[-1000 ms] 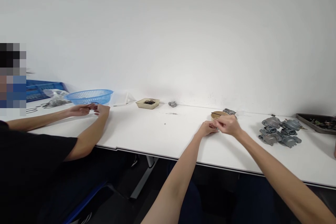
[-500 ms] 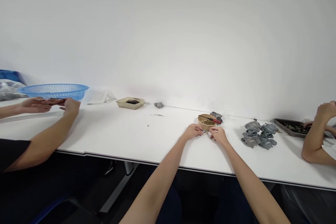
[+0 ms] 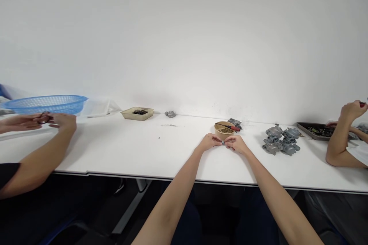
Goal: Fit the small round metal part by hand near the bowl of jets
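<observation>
In front of a round tan tub (image 3: 220,135), my left hand (image 3: 211,142) pinches a small, shiny metal part (image 3: 222,142) between its fingertips. My right hand (image 3: 236,144) is closed too, its fingertips meeting the same part from the other side. The part is too small for its kind to show. Inside the tub lie many small brass-coloured pieces (image 3: 225,130). A screwdriver (image 3: 234,128) with a red handle and dark shaft rests across the tub's rim.
Grey cast-metal carburetor bodies (image 3: 274,132) are grouped at right, others behind the tub and at the wall. A shallow tray (image 3: 130,116) holds black rings. Co-workers' hands (image 3: 61,121) work beside a blue basket (image 3: 80,103) and a dark tray (image 3: 312,136).
My right hand has come in from the tub's side to meet the metal part at my left fingertips. The camera view has shifted slightly. The left co-worker's hands hold a dark ring.
</observation>
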The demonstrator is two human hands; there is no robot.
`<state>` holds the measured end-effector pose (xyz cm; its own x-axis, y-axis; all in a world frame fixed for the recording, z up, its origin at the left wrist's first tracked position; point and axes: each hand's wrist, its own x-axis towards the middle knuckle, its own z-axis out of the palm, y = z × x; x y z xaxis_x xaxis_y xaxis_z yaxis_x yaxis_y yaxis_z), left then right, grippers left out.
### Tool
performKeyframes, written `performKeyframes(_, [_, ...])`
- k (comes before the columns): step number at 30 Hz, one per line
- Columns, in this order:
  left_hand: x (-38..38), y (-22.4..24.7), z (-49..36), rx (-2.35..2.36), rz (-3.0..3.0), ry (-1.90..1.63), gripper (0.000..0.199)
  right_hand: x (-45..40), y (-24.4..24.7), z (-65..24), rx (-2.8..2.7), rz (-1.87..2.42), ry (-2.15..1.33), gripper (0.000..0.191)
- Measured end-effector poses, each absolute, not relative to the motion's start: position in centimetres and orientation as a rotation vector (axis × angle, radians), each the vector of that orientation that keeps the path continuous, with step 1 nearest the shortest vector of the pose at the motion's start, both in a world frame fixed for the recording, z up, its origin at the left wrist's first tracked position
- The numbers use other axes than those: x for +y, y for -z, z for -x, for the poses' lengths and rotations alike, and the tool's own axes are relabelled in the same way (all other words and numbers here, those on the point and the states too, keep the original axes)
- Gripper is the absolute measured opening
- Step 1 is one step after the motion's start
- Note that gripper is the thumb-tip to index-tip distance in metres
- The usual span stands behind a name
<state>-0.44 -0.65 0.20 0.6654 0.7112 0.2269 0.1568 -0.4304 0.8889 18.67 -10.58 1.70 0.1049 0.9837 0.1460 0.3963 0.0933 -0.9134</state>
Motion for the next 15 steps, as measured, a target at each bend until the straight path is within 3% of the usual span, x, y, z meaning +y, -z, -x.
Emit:
performKeyframes(11, [-0.8,-0.2,0.6,0.638,-2.009,-0.704,0.022,-11.3,-2.5,-18.3,-1.521,1.552,-0.797,0.018])
performKeyframes(15, [-1.1,-0.6,0.9,0.641,-2.058,-0.658,0.022,-11.7,-2.9,-17.8,-1.545,1.578,-0.804,0.026])
